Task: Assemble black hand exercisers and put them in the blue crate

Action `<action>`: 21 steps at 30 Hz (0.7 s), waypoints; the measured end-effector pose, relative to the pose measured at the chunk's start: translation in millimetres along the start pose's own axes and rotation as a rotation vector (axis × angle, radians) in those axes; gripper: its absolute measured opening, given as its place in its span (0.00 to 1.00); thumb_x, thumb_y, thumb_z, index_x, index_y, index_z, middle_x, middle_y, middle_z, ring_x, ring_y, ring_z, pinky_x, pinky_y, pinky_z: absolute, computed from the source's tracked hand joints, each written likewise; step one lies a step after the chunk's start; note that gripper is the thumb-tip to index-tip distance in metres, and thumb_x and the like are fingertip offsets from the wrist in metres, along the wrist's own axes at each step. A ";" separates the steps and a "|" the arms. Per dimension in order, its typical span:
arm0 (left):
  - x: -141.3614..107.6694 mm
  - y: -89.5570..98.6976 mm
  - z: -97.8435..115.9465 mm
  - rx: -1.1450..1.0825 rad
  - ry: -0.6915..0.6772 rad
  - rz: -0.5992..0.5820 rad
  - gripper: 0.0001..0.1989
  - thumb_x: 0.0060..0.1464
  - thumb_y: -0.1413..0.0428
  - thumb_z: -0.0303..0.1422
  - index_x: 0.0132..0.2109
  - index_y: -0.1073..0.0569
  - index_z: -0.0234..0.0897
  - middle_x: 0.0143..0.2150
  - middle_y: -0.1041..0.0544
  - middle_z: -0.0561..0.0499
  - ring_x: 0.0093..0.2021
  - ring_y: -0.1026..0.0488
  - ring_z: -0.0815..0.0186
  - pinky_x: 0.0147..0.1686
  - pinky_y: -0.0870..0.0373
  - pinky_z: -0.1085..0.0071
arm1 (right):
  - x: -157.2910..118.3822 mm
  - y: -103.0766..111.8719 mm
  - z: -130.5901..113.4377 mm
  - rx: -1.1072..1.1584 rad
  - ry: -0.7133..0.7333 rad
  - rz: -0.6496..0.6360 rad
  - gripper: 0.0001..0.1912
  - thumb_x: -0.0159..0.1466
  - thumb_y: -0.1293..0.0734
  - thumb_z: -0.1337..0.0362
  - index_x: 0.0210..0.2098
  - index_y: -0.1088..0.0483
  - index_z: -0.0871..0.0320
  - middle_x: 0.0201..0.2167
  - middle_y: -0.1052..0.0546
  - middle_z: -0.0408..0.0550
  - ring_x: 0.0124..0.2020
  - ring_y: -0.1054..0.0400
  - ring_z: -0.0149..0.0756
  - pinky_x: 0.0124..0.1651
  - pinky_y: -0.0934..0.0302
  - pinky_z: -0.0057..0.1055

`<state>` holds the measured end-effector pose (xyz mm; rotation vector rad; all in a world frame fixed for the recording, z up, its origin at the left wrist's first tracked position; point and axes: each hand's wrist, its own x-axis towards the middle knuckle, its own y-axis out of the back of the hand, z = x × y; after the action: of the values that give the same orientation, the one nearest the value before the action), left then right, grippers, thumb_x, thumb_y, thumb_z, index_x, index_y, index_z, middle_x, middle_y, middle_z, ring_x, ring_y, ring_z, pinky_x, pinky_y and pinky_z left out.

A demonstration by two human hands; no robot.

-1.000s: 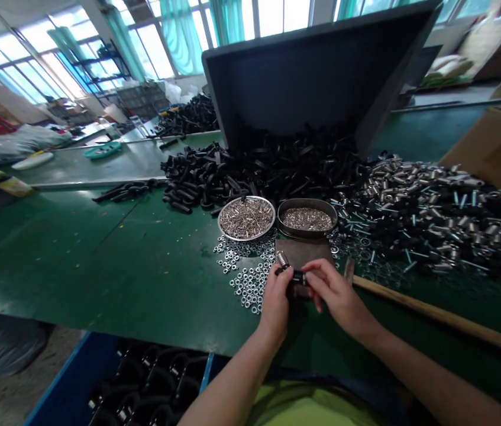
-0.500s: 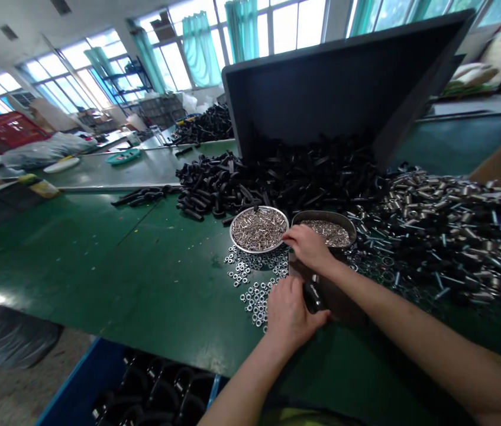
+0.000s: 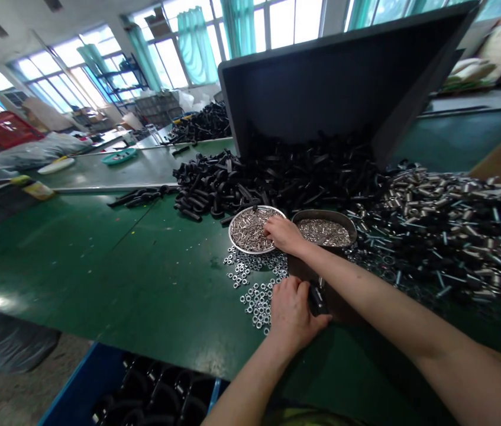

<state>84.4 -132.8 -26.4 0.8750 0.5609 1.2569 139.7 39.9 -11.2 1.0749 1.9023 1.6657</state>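
My left hand (image 3: 293,310) is closed around a black part (image 3: 317,299) low over the green table, beside loose metal nuts (image 3: 257,305). Over the right side of a round dish (image 3: 248,231) full of small metal pins is my right hand (image 3: 282,234), its fingertips pressed together among the pins. Whatever those fingertips pinch is too small to make out. An oval tin (image 3: 327,229) of small metal pieces stands just right of the dish, partly behind my right wrist.
A large dark bin (image 3: 339,89) lies tipped at the back, with black parts (image 3: 215,183) heaped before it. Metal sleeves and screws (image 3: 467,225) cover the right side. A blue crate (image 3: 70,384) of black parts sits below the table's front edge.
My right hand has moved left, from the gap between the two containers onto the pins in the round dish. My left hand stays almost in place around the black part.
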 end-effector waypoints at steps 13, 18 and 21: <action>4.1 5.2 -2.3 0.002 -0.050 -0.019 0.28 0.34 0.34 0.44 0.44 0.26 0.37 0.42 0.30 0.42 0.43 0.35 0.51 0.44 0.39 0.56 | -19.8 21.9 -3.7 0.258 -0.128 0.101 0.11 0.63 0.43 0.73 0.45 0.37 0.63 0.35 0.27 0.49 0.36 0.34 0.33 0.39 0.43 0.29; 5.7 6.2 -4.4 0.049 -0.069 -0.050 0.29 0.36 0.35 0.45 0.45 0.27 0.37 0.44 0.29 0.43 0.46 0.34 0.50 0.46 0.39 0.56 | -85.4 46.8 -12.2 0.375 -0.073 0.019 0.13 0.62 0.43 0.73 0.44 0.33 0.59 0.34 0.25 0.46 0.36 0.32 0.31 0.40 0.42 0.28; 6.8 6.7 -4.1 0.114 -0.075 -0.078 0.28 0.38 0.36 0.45 0.46 0.28 0.36 0.46 0.29 0.43 0.47 0.34 0.51 0.47 0.39 0.57 | -133.4 45.9 -20.4 0.406 0.018 -0.135 0.12 0.61 0.42 0.73 0.42 0.31 0.59 0.39 0.25 0.50 0.41 0.32 0.36 0.44 0.41 0.32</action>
<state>78.9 -124.8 -22.6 0.9825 0.6063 1.1257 222.1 -74.2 11.7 1.0458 2.3321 1.2500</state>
